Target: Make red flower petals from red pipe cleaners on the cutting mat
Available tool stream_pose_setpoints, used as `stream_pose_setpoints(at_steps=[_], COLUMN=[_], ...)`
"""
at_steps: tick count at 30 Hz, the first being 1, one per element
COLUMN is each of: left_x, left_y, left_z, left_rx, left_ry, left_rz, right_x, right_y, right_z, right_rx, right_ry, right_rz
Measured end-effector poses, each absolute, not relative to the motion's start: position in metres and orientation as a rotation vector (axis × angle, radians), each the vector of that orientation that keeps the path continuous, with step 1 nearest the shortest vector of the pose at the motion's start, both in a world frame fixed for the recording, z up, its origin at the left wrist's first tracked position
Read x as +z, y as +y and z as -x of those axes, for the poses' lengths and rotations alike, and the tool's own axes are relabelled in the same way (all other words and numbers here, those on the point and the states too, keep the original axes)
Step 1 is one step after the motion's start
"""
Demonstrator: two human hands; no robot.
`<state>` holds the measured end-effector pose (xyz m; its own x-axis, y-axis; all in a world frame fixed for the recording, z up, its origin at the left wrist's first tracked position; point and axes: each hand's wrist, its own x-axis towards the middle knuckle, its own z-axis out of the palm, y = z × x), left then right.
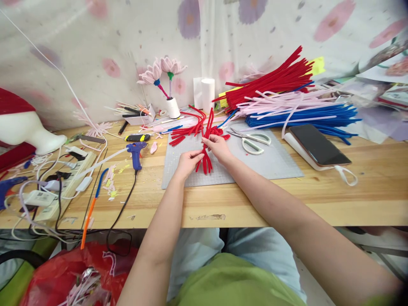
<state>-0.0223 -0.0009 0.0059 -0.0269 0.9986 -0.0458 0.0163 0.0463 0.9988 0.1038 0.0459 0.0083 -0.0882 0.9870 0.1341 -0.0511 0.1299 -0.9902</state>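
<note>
Head view, right hand (pixel 218 147): back of the hand uppermost, knuckles bent, thumb and fingers drawn together in a pinch on the narrow waist of a red stem bundle (pixel 207 164).
Left hand (pixel 188 163): lower and to the other side, thumb and forefinger stretched toward the bundle with their tips almost meeting at its left edge; the hand is nearly closed, but whether a strand is caught there cannot be told.
Right forearm (pixel 270 204): long slant up and leftward across the table edge, wrist fairly straight.
Left forearm (pixel 164 225): steeper, rising with a slight lean to the right, wrist turned inward.
Red stem bundle: between the two hands, over the front part of the mat, strands splayed below the pinch and longer ends pointing up behind the fingers.
Grey cutting mat (pixel 274 163): under the work, on the wooden table (pixel 255 208).
Scissors (pixel 251 142): on the mat, right of the right hand, handles toward the right.
Loose red stems (pixel 194 127): behind the left hand.
Glue gun (pixel 135 156): well left of the left hand.
Stem piles: red (pixel 270 87), pink (pixel 280 102) and blue (pixel 302 119), back right.
Phone (pixel 320 145): far right, propped at a tilt.
Pink flowers (pixel 172 66): at the back, standing in a white holder (pixel 173 108).
</note>
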Motion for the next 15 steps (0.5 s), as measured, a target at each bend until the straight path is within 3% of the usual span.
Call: stream_pose_setpoints(at_steps=[8,15], left_x=[0.008,0.013], left_y=[0.001,0.001], left_z=[0.020,0.009], left_rx=[1.199,1.010], left_ry=[1.182,0.848], left_rz=[-0.995,-0.703], right_x=[0.011,0.020], right_y=[0.045,0.032], right_z=[-0.104,-0.103], right_rx=[1.273,1.731], right_ry=[-1.303,-1.188], right_rz=[0.923,0.828])
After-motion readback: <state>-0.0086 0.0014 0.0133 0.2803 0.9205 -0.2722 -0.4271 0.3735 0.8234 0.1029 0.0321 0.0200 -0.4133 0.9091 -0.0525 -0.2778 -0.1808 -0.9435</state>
